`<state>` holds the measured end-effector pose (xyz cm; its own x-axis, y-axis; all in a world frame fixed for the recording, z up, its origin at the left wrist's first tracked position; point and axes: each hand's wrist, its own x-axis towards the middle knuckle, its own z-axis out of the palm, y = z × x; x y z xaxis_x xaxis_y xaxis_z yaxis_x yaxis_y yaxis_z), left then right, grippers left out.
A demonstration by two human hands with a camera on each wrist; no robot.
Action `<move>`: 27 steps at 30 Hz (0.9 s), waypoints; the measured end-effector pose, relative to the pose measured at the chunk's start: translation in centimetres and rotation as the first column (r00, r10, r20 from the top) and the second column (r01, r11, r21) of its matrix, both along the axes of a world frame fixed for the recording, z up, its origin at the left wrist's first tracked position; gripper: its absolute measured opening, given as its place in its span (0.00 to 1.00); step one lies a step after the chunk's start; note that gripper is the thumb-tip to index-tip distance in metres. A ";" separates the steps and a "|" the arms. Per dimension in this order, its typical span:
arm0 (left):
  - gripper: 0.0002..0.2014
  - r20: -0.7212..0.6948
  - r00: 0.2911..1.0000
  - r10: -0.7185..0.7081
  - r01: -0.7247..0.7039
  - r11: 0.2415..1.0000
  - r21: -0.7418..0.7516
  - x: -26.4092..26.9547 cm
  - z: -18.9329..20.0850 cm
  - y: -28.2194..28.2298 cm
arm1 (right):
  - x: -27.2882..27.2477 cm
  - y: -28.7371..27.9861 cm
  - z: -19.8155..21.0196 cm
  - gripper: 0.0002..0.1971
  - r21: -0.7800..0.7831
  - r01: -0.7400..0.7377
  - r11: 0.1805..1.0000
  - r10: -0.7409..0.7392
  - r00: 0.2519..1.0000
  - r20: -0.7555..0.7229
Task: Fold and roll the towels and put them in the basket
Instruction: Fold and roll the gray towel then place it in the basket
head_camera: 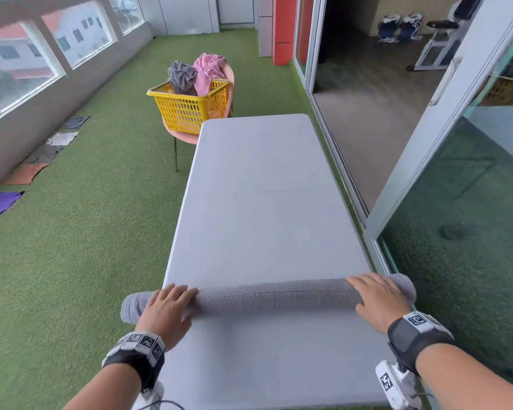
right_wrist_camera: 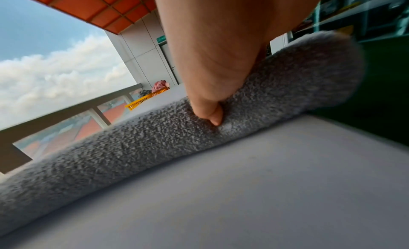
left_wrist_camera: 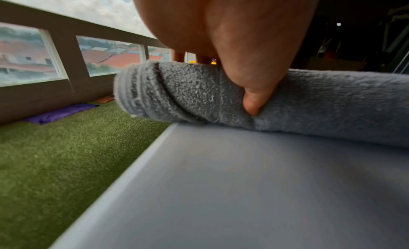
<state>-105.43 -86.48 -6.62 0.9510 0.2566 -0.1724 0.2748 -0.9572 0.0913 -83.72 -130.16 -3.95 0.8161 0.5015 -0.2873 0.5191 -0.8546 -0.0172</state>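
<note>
Item: one grey towel roll [head_camera: 273, 295], laid crosswise at the near end of the table [head_camera: 258, 187], both ends overhanging. It is grasped near each end by the left hand [head_camera: 168, 310] and right hand [head_camera: 379, 300], thumbs tucked against its near side, probably to stop unrolling. One yellow basket [head_camera: 190, 106], far left, is loaded with two loose towels: one grey [head_camera: 181, 76], one pink [head_camera: 208, 72].

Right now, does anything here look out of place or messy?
Yes. The rolled grey towel is longer than the table is wide, so both ends overhang. In the yellow basket, a grey towel and a pink towel sit crumpled, not rolled. Several cloths lie on the grass.
</note>
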 end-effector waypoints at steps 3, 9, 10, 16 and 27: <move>0.30 -0.101 0.990 0.099 -0.095 0.994 0.047 -0.1 -0.2 0.6 | 0.1 0.9 -0.4 0.28 -0.042 0.005 0.999 -0.005 1.000 0.004; 0.28 -0.145 0.979 0.141 -0.149 0.988 -0.049 2.2 0.8 0.2 | -1.2 4.2 -0.5 0.06 -0.007 0.103 0.995 -0.104 0.990 -0.100; 0.27 -0.162 0.978 0.128 -0.143 0.986 -0.084 2.6 0.9 -0.1 | -1.7 5.0 -0.5 0.06 0.020 0.128 0.992 -0.124 0.985 -0.121; 0.17 -0.110 0.992 -0.055 0.018 0.950 -0.311 4.8 0.6 -5.1 | -6.0 12.7 -0.9 0.28 0.176 0.229 0.957 -0.167 0.936 -0.310; 0.27 0.109 0.896 -0.431 0.438 0.897 -0.055 3.2 1.8 -4.4 | -10.9 19.6 -1.8 0.58 0.037 -0.193 0.981 0.196 0.973 -0.121</move>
